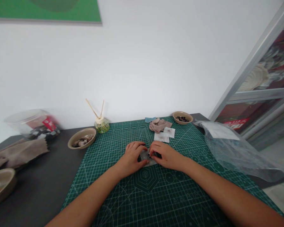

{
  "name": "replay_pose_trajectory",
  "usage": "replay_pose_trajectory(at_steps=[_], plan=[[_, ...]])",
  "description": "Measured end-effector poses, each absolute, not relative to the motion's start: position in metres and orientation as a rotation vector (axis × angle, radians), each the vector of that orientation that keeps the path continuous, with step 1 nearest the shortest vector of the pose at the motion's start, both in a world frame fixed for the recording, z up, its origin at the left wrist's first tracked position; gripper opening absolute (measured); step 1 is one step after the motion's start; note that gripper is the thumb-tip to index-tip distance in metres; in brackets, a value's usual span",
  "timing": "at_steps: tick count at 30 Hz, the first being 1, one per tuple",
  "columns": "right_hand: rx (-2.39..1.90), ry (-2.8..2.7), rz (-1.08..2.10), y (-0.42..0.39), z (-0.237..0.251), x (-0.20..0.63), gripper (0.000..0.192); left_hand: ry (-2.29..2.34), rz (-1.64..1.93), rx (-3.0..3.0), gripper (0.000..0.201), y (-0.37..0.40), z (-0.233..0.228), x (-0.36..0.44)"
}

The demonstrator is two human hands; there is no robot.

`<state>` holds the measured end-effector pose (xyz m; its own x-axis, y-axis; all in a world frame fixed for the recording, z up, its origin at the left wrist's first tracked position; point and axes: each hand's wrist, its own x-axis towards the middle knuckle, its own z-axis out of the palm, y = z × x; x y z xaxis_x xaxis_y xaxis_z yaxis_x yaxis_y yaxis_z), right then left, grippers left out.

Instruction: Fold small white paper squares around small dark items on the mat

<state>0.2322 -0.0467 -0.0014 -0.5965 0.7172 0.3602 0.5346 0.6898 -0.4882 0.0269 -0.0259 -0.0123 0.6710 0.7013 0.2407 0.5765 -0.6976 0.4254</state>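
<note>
Two hands meeting at mid-mat: left hand [132, 157] and right hand [164, 155] both pinching small grey fabric piece [146, 156], flat on green cutting mat [153, 186]; white squares [165, 135] and pinkish cloth [159, 125] just beyond; reed diffuser [101, 124], two button bowls [81, 138]; plastic jar [34, 123] with red label, writing unreadable; clear bag [234, 148] at right.

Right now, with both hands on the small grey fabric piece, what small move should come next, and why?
Probably press the grey fabric piece flat with the left hand: the right hand pinches something dark at its edge, and the piece looks slightly lifted off the cutting mat.
</note>
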Motion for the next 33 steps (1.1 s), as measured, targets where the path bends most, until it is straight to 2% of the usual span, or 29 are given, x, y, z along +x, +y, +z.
replay_pose_trajectory(at_steps=[33], plan=[[-0.991, -2.361, 0.41, -0.0452, -0.0016, 0.233, 0.014, 1.02, 0.554, 2.563, 0.034, -0.0267, -0.0113, 0.0271]])
